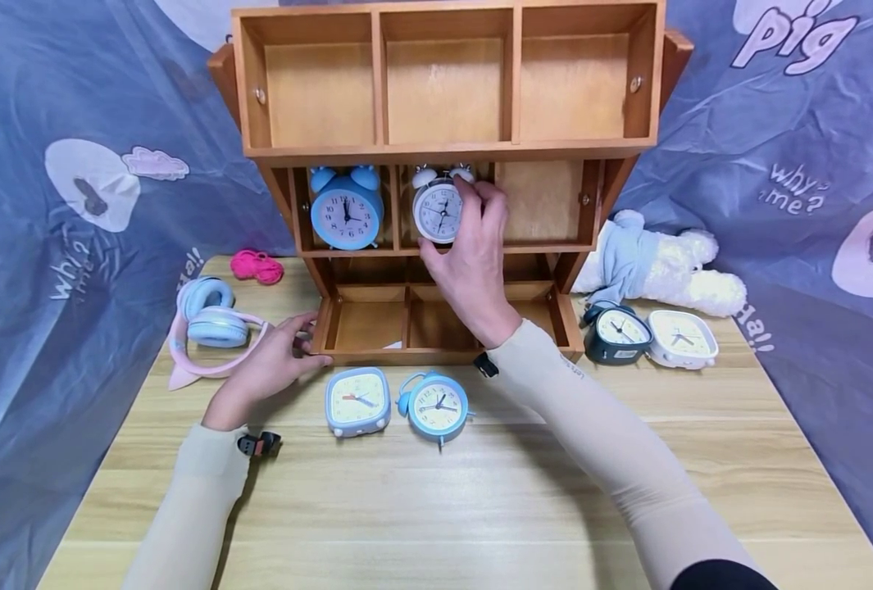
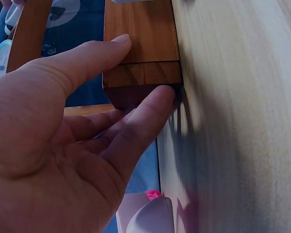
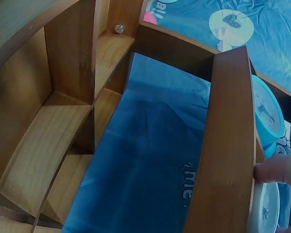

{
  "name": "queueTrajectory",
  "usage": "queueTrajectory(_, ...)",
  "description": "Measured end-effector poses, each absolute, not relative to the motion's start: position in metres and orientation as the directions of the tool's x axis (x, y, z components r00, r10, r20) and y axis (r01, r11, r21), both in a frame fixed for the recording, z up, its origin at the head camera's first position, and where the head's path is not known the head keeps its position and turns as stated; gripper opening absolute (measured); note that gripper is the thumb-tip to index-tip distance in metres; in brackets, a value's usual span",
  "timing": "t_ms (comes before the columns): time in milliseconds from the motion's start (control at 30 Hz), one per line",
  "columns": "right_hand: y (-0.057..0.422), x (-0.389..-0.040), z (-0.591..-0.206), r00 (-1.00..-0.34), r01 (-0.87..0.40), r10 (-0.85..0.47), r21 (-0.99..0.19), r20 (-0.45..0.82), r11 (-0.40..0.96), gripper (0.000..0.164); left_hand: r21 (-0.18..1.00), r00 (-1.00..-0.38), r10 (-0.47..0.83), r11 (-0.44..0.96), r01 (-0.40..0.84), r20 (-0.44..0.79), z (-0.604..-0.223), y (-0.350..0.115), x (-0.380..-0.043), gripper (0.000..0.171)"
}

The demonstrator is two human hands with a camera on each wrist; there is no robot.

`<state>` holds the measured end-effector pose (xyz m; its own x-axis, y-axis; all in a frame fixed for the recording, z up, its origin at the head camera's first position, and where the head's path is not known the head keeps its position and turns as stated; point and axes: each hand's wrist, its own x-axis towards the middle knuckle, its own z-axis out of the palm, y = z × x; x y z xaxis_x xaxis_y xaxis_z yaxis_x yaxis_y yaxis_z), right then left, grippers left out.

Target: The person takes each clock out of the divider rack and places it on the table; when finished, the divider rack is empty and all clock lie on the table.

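With thumb and fingers, my right hand (image 1: 473, 258) grips a white twin-bell alarm clock (image 1: 433, 215) in the middle compartment of the shelf's middle tier. In the right wrist view, a fingertip (image 3: 271, 170) lies against the white clock (image 3: 268, 208). A blue twin-bell alarm clock (image 1: 346, 215) stands upright in the compartment to its left. My left hand (image 1: 274, 360) holds the lower left corner of the wooden shelf (image 1: 451, 152). In the left wrist view, its thumb presses the front board (image 2: 143, 73) while the fingers reach around the end.
Before the shelf lie a lavender square clock (image 1: 358, 401) and a blue round alarm clock (image 1: 438, 406). Pink-and-blue headphones (image 1: 218, 328) and pink yarn (image 1: 256, 266) are at left. At right are a dark green clock (image 1: 618, 336), a white clock (image 1: 683, 338) and a plush toy (image 1: 650, 262).
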<state>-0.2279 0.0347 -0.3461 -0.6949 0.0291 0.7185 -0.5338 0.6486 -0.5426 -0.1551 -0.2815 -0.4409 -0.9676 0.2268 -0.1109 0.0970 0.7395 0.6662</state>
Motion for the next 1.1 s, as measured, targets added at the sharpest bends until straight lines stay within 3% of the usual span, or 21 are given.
queueTrajectory(1100,0.0428,-0.2232,-0.3376,-0.688,-0.565,-0.009,-0.528,0.725,0.634,0.075,0.661,-0.967,0.233,0.742,0.111,-0.100,-0.4410,-0.2816,-0.1552,0.085)
